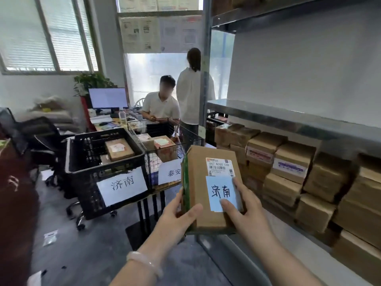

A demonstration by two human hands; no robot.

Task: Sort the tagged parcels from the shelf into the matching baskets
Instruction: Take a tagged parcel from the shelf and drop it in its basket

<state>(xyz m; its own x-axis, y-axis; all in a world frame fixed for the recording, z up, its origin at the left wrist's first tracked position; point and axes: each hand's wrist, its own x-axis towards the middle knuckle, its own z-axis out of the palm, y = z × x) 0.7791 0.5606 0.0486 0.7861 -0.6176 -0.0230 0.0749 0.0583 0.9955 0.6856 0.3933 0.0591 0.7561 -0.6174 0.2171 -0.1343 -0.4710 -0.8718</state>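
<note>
I hold a brown cardboard parcel (201, 182) in both hands, in front of me at centre. It carries a barcode label and a white tag reading 济南. My left hand (177, 217) grips its lower left edge; my right hand (241, 211) grips its lower right, thumb on the tag. To the left stands a black plastic basket (82, 159) with a 济南 sign and one parcel (119, 149) inside. Beside it, a wire basket (187, 139) with a 泰安 sign holds several parcels.
A metal shelf (268, 114) on the right has several stacked brown parcels (292, 162) beneath it. One person sits at a desk with a monitor (108, 98) behind the baskets, another stands by the shelf post. An office chair (47, 139) is at left.
</note>
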